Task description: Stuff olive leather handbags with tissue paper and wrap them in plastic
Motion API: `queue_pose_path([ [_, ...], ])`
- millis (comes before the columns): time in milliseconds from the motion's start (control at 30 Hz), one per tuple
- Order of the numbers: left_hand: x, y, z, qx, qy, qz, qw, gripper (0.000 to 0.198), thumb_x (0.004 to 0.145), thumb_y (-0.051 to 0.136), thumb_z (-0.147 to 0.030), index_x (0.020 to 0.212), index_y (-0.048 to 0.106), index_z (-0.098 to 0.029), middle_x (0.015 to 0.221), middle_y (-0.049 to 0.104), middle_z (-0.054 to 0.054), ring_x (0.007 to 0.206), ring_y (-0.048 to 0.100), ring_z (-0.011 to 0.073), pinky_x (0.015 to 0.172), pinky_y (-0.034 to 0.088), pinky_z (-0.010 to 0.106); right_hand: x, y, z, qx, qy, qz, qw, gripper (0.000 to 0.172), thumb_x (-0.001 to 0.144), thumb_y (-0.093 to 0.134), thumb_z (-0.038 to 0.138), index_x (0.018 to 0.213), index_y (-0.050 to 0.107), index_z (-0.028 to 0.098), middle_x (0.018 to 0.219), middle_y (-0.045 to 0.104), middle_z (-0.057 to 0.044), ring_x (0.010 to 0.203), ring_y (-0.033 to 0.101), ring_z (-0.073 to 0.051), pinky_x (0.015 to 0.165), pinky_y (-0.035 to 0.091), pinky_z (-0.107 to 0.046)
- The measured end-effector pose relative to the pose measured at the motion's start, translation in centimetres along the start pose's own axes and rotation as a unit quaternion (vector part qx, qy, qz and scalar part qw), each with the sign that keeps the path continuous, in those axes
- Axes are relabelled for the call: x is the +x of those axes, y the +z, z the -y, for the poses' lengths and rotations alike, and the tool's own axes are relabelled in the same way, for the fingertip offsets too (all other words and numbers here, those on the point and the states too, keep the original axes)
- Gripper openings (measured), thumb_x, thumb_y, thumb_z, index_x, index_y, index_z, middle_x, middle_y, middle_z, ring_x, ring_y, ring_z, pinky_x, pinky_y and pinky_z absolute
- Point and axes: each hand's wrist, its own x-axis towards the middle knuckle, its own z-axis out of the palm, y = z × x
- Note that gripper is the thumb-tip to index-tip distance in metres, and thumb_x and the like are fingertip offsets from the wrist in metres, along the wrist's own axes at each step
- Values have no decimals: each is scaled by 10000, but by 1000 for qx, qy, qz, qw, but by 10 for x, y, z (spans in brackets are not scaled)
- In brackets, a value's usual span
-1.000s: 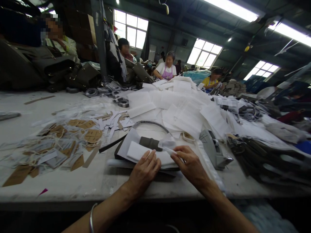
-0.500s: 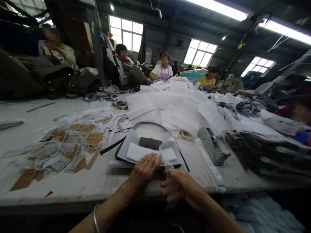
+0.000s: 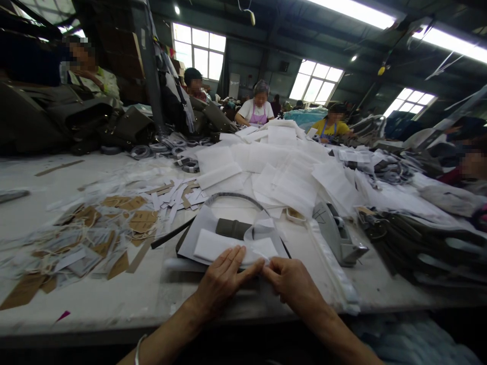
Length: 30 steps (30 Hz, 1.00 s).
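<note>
A dark olive handbag lies before me with its handle arching away at the back. Thin white wrapping sheet covers much of it, and a folded white foam sheet rests on the near side. My left hand lies flat on the foam's near edge, fingers stretched out, index finger reaching to the right. Beside it, my right hand is closed in a pinch at the bag's near right edge. A translucent strip runs over the foam to that pinch; its end is hidden by the fingers.
A grey tape dispenser stands to the right, near stacked dark bags. Brown tags in clear sleeves spread on the left. Behind the handbag rises a heap of white foam sheets. Several co-workers sit farther back.
My right hand has moved up to the bag's near edge, beside my left fingertips. The strip that hung from it now lies against the foam. My left index finger has spread to the right.
</note>
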Motion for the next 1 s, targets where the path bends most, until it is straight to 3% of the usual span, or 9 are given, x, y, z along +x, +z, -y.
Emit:
queue_pose_path([
  [133,0,0,0,-12,-8,9,1000,500,1008,353,-153,1490,361,-287,1270,641,89,1178,606,205,1025,465,345,-3,-28,0,62,38,62,995,300,716,727,475,670,590,213,521,599,28,405,527,-127,394,344,-220],
  [200,1,1,1,-7,-1,8,1000,512,998,362,-125,1485,372,-284,1263,644,84,1167,611,199,1025,462,342,3,-49,-5,41,35,6,999,313,776,657,522,740,641,212,570,633,10,431,546,-139,422,377,-235],
  [300,2,2,1,-2,-1,-7,1000,507,993,358,-97,1463,412,-277,1252,652,75,1161,614,192,1022,461,334,28,-71,-17,-139,-33,-131,981,267,819,625,397,1014,694,228,672,686,-7,615,638,-192,571,436,-273],
  [400,2,3,1,-3,-15,-30,999,491,1005,329,-101,1449,435,-280,1249,654,72,1164,613,187,1029,452,334,64,-66,-30,-277,-68,-118,951,488,810,607,243,1298,591,258,791,729,-18,785,678,-229,644,426,-289],
  [467,2,3,0,-5,-16,-21,1000,475,1014,329,-116,1450,434,-272,1262,648,77,1172,609,183,1041,442,329,84,-57,-36,-296,-80,-104,946,420,850,573,263,1267,622,273,819,738,-25,808,682,-222,644,416,-281],
  [567,0,5,-1,-7,-15,-11,1000,451,1020,343,-141,1445,441,-255,1270,646,81,1190,600,187,1053,436,331,98,-56,-42,-282,-89,-105,949,257,884,550,347,1049,729,265,836,744,-29,802,676,-212,654,416,-282],
  [733,0,9,-2,-14,-38,-42,998,435,1024,339,-150,1417,482,-270,1251,658,70,1186,605,189,1055,437,334,100,-91,-42,-203,-118,-103,967,327,881,527,449,729,717,230,786,711,-26,759,645,-208,689,439,-300],
  [900,4,1,0,-23,-35,-27,999,429,1024,336,-141,1389,517,-277,1225,677,52,1173,614,173,1047,443,310,121,-115,-15,-207,-173,-232,934,224,824,533,251,926,728,212,1107,686,-54,675,619,-157,772,477,-314],
  [1000,4,0,0,-28,-41,-25,998,431,1024,337,-139,1384,522,-287,1238,671,50,1190,603,173,1057,436,314,144,-119,20,-269,-171,-258,912,291,815,513,160,1008,724,209,1104,702,-57,785,653,-183,786,478,-305],
])
